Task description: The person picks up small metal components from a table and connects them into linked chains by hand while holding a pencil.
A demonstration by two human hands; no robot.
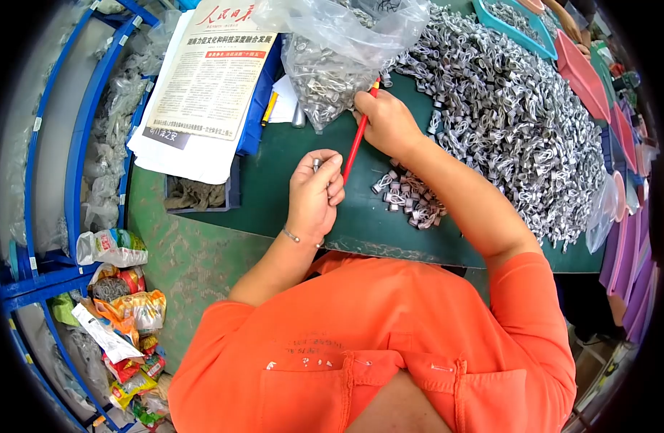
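My left hand (316, 189) is closed, its thumb and fingers pinching a small silvery metal piece (317, 165). Most of that piece is hidden by the fingers. My right hand (389, 124) closes around the upper part of a long, thin red stick (356, 143) with a yellow band near its top. The stick slants down, its lower end beside my left fingers. Just beyond my right hand lies a clear plastic bag (324, 76) filled with small metal parts. Under my right forearm is a small group of metal clips (411, 202) on the dark green table (274, 180).
A large heap of grey metal clips (505, 130) covers the table's right side. Newspaper (209, 79) lies over a blue bin at the left. Pink trays (581, 76) and a turquoise tray (516, 25) stand at the far right. Blue shelving (79, 130) borders the left; another person's hand (566, 25) shows top right.
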